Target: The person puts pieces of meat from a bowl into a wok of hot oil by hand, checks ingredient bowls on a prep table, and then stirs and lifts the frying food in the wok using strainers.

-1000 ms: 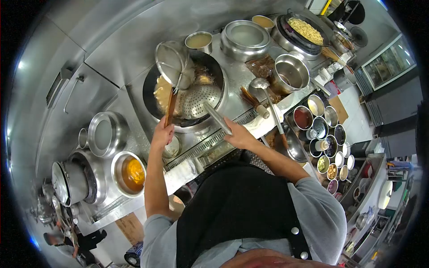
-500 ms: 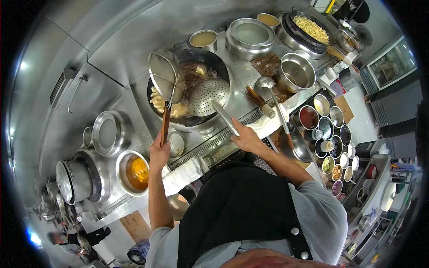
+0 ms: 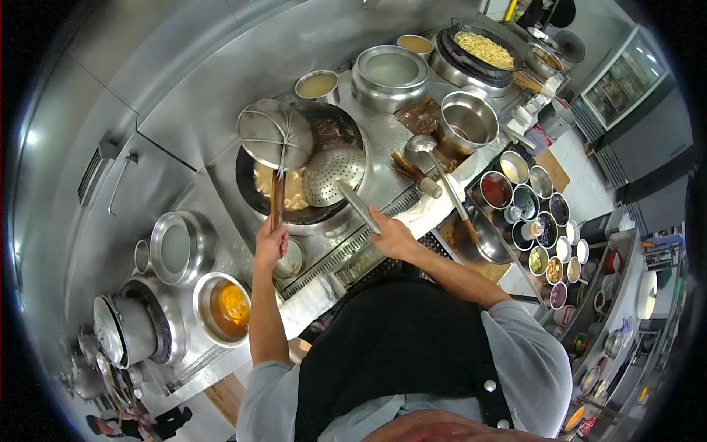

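Note:
My left hand (image 3: 271,241) is wrapped round the wooden handle of a wire-mesh strainer (image 3: 274,135), held over the left part of a black wok (image 3: 246,193). My right hand (image 3: 392,236) grips the metal handle of a perforated skimmer (image 3: 335,175), whose round head rests over the right side of the wok. Pale battered pieces (image 3: 294,200) lie in the wok between the two tools, partly hidden by the strainer. Dark liquid shows behind the skimmer.
Right of the wok are a brush (image 3: 430,187), a ladle (image 3: 451,190) and a steel pot (image 3: 469,122). Noodles (image 3: 484,50) sit in a farther wok. An orange-filled bowl (image 3: 222,309) stands at left. Sauce containers (image 3: 496,189) cluster at right.
The strainer has turned so its round mesh faces up more, over the wok's left back. The skimmer has moved little relative to the wok. The whole view has shifted with the head.

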`<state>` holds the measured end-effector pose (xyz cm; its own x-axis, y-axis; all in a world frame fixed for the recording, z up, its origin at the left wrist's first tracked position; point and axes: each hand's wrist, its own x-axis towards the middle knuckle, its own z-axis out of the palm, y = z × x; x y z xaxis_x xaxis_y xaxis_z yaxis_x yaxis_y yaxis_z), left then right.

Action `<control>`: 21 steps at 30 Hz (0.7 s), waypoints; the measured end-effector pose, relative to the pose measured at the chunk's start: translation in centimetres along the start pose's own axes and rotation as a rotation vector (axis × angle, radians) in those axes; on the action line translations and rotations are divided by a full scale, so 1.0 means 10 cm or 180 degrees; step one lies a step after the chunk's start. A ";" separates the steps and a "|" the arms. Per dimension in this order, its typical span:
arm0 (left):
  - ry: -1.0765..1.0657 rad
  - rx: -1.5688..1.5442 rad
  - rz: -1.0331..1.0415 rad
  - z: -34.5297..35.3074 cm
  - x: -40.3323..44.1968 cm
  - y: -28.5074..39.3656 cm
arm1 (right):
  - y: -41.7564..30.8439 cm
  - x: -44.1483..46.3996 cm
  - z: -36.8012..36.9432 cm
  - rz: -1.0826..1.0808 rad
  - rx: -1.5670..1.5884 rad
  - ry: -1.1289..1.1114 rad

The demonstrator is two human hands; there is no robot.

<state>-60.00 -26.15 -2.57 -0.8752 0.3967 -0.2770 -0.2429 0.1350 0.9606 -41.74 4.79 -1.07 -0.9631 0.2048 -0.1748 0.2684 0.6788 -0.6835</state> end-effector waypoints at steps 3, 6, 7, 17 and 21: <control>0.0059 0.0244 -0.0114 -0.14 -0.21 -0.04 | -0.09 0.00 -0.10 0.0109 -0.0025 -0.0127; 0.0177 0.0398 -0.0181 -0.19 -0.47 -0.04 | -0.09 0.05 -0.18 0.0189 -0.0052 -0.0258; 0.0214 0.0376 -0.0201 -0.20 -0.54 -0.06 | -0.07 0.08 -0.20 0.0199 -0.0032 -0.0289; 0.0632 -0.0168 -0.0472 0.04 -1.05 -0.39 | 0.26 0.34 -0.06 -0.0471 0.0070 -0.0735; 0.0695 -0.0035 -0.0611 -0.13 -0.99 -0.65 | 0.24 0.32 -0.15 -0.0501 0.0220 -0.0526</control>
<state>-50.28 -32.15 -6.04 -0.8819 0.1597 -0.4436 -0.4162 0.1784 0.8916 -44.15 8.13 -2.26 -0.9849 -0.0216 -0.1720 0.1182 0.6423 -0.7573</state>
